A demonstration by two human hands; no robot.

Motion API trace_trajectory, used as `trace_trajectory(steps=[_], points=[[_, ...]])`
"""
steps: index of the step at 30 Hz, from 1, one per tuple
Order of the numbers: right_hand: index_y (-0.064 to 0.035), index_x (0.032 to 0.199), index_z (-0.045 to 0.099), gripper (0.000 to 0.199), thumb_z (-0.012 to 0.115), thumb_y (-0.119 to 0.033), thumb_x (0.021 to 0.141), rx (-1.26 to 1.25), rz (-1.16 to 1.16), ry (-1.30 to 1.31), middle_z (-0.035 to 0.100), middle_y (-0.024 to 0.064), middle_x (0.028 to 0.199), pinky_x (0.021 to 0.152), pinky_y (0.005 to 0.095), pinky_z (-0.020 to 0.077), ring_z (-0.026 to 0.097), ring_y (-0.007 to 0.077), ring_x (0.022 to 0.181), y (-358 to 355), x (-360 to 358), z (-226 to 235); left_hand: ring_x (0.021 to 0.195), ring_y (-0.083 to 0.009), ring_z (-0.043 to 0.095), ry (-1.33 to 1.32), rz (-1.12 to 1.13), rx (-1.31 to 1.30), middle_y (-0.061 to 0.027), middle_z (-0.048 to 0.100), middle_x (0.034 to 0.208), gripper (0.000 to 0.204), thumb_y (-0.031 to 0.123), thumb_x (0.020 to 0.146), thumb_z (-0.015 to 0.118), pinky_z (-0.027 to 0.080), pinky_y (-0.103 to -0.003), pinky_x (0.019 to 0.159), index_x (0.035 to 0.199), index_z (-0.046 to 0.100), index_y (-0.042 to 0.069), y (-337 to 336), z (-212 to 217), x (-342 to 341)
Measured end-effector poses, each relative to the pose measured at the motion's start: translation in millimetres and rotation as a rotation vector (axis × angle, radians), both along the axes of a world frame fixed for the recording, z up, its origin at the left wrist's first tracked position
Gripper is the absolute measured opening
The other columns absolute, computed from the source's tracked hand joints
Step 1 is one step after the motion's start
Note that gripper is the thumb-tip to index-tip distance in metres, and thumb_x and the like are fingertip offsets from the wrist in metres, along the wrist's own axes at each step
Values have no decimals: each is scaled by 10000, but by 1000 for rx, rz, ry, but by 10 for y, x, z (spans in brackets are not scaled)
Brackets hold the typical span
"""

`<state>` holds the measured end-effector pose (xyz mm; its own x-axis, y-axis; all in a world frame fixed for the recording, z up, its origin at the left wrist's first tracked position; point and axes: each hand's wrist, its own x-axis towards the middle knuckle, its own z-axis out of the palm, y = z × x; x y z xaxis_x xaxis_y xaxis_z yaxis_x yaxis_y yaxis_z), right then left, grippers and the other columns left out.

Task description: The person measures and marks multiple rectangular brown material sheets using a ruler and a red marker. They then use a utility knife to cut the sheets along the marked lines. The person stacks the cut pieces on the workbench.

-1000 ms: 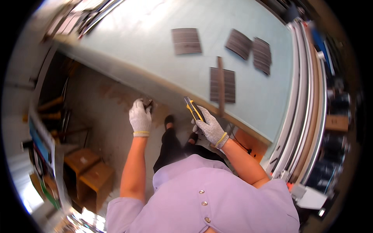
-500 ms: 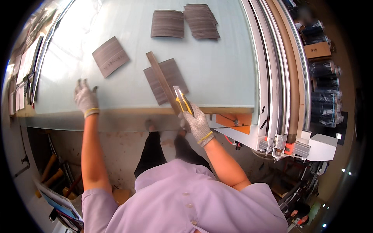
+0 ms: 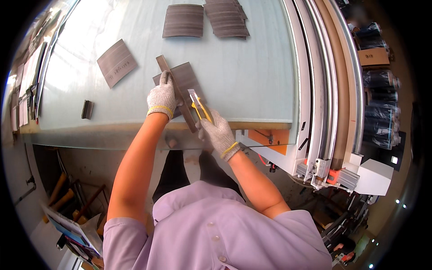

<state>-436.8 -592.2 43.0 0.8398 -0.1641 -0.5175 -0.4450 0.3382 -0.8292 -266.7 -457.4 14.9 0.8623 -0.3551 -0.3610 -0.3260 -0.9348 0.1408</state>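
My left hand (image 3: 161, 98), in a grey knitted glove, rests on a narrow brown straight bar (image 3: 186, 110), fingers and thumb pressed against it. The bar slants across a grey-brown striped sheet (image 3: 185, 75) lying on the glass-topped table (image 3: 252, 90). My gloved right hand (image 3: 220, 133) is closed round a yellow and black utility knife (image 3: 200, 109). Its blade is out and points away from me, just right of the bar. I cannot tell whether the blade touches the sheet. Farther left lies another striped sheet (image 3: 116, 64) with handwritten marks.
Two stacks of striped sheets, one neat (image 3: 183, 21) and one fanned (image 3: 226, 19), lie at the far side. A small dark ridged piece (image 3: 87, 109) sits near the left front. Metal rails and a roller (image 3: 338, 90) run along the right. The table's front edge (image 3: 126, 127) crosses before me.
My left hand has moved right, from the bare table onto the bar. The small dark piece shows where that hand was. My right hand still holds the knife beside the bar.
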Motion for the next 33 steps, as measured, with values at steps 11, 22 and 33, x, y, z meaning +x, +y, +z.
trace_trajectory(steps=[11,22,33], points=[[-85,1506,446,648,614,-32,883,-816,241,-174,688,248,1092,837,466,557,680,430,970,-99,617,-205,1102,-302,717,128,-57,184,-127,72,1745,1227,283,749,917,600,-417,894,1652,127,27,-105,51,21],[-179,1450,535,616,602,-31,856,-1110,430,-134,693,236,1079,889,535,547,662,455,1011,115,1406,-259,1086,-343,721,112,32,90,-187,80,1732,1374,274,627,963,597,-439,899,1647,79,19,-57,-148,66],[-152,1503,476,660,600,-24,868,-1029,440,-151,671,267,1084,826,552,549,655,486,956,75,397,-191,1047,-336,733,64,-4,116,-185,79,1732,1310,195,650,945,608,-426,876,1641,112,-3,-57,-124,35]])
